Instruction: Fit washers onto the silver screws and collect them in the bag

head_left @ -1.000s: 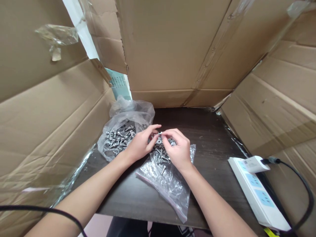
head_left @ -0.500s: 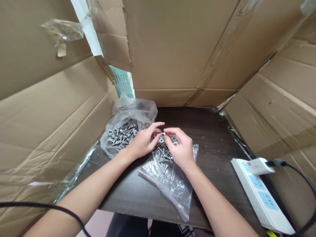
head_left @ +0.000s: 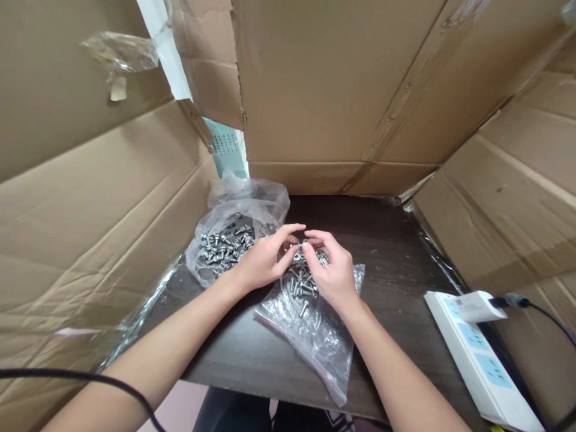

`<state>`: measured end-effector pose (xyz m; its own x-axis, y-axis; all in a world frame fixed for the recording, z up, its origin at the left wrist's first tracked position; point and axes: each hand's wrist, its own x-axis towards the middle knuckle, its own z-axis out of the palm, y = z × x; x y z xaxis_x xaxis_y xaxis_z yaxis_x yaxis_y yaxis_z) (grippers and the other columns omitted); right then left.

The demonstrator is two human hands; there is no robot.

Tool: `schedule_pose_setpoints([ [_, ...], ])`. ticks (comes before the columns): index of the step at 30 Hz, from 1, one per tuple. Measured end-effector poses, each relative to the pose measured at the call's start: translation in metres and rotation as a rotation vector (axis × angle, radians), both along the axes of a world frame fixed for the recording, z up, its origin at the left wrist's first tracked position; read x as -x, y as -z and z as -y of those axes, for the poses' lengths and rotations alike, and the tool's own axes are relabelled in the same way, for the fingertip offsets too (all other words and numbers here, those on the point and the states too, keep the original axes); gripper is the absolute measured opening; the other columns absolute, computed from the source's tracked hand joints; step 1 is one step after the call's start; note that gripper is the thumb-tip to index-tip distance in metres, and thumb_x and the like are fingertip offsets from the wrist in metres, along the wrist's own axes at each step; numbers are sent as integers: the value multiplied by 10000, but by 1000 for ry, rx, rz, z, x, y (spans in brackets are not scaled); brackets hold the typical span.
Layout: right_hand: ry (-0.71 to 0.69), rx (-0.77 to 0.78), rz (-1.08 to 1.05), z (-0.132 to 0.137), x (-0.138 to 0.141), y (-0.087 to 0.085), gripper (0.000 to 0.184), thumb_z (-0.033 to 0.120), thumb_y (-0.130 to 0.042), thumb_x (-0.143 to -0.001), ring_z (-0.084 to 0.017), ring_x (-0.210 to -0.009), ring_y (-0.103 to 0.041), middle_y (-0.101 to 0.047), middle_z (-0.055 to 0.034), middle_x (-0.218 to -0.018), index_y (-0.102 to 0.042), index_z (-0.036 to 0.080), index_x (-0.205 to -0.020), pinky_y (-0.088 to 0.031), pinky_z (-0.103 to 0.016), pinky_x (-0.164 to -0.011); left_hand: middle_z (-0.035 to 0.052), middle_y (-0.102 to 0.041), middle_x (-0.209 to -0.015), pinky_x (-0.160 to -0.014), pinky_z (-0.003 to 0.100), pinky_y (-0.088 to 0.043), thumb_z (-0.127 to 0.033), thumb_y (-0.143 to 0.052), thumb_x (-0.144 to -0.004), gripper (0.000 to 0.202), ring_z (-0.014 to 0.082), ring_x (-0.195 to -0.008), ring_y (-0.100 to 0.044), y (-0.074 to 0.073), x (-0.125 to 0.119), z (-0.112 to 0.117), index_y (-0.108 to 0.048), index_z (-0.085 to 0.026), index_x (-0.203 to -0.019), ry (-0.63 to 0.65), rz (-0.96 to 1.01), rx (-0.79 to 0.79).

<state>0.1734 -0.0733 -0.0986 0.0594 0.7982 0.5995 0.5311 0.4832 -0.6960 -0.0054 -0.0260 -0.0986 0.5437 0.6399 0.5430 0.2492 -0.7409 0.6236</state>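
Note:
Just above a heap of loose bolts, my two hands meet around a small metal bolt [head_left: 297, 245]. My left hand [head_left: 269, 259] pinches one end between thumb and fingers, its index finger stretched out above. My right hand [head_left: 333, 267] closes thumb and fingertips on the other end, hiding most of it. Whether a washer sits on the bolt is too small to tell. Below lie bolts [head_left: 303, 287] and flat washers [head_left: 323, 260] on a clear zip bag [head_left: 315, 342]. Beside my left hand, an open plastic bag [head_left: 265, 207] holds many bolts [head_left: 220, 247] that look fitted with washers.
Cardboard walls [head_left: 333, 90] enclose the dark table [head_left: 387, 240] at the back and both sides. A white power strip [head_left: 483, 360] with a plugged-in adapter [head_left: 476, 306] lies at right. A black cable [head_left: 90, 376] crosses the lower left.
The right fingers have closed further over the bolt, so less of it shows. Both hands stay nearly in place, and the whole view has shifted slightly.

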Motion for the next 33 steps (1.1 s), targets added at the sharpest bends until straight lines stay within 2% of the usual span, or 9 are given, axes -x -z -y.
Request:
schedule_pose_setpoints([
  [7,-56,63,93,4,0,-3,231,287,-629,-952,-197,-927,-693,-713,-79,-1060,-714,206,-1151,-592,-333,-798,67,-752,-1050,-787,259,-585,-230,-514,-1034,365,136,-790,-716,1,0,-1,-513,-168,-1393,-69,38,-8],
  [9,-22,68,155,3,-2,-1,155,337,-654,-939,-225,-981,-671,-704,-90,-1059,-733,203,-929,-578,-373,-843,66,-748,-1042,-785,258,-586,-233,-526,-1031,356,135,-790,-717,1,0,-2,-528,-166,-1381,-90,58,-20],
  [12,49,32,225,3,-2,1,384,382,-665,-939,-235,-961,-637,-689,-90,-979,-600,188,-615,-546,-413,-881,59,-742,-1018,-773,254,-584,-245,-545,-1029,355,139,-803,-723,1,0,-3,-538,-166,-1376,-129,92,-23],
  [14,62,9,208,4,-2,0,315,364,-656,-946,-225,-942,-631,-679,-86,-960,-631,190,-684,-547,-403,-864,58,-742,-1007,-745,245,-581,-248,-549,-1027,360,142,-804,-724,0,0,-3,-537,-164,-1377,-133,93,-14],
  [16,55,-2,162,5,-1,-2,157,338,-649,-948,-221,-965,-643,-676,-91,-1039,-712,198,-980,-561,-388,-846,58,-743,-1008,-741,244,-585,-246,-549,-1025,363,137,-786,-718,-1,0,-2,-535,-165,-1379,-120,79,-7],
  [18,31,-1,122,6,-1,-3,383,328,-650,-943,-213,-986,-654,-655,-109,-1180,-640,210,-1307,-578,-371,-806,58,-744,-1013,-757,251,-592,-241,-543,-1024,367,134,-776,-713,-1,0,-2,-532,-168,-1384,-105,68,-3],
  [20,-1,2,114,6,-1,-3,513,329,-647,-943,-211,-1002,-657,-624,-122,-1275,-558,227,-1438,-589,-365,-779,59,-745,-1017,-765,255,-598,-238,-540,-1024,371,136,-779,-714,-1,-1,-1,-529,-169,-1388,-102,63,5],
  [28,-27,-29,132,7,1,-3,234,294,-624,-959,-234,-1087,-664,-630,-117,-1209,-701,217,-1166,-602,-374,-834,59,-752,-1034,-750,244,-592,-231,-535,-1025,373,130,-775,-711,1,0,-3,-516,-170,-1392,-85,55,3],
  [33,-2,-43,102,7,1,-5,304,245,-606,-951,-185,-923,-660,-642,-105,-1184,-666,215,-1248,-585,-340,-772,48,-742,-999,-723,232,-583,-209,-540,-1018,375,121,-749,-699,2,0,-4,-510,-168,-1389,-78,53,-29],
])
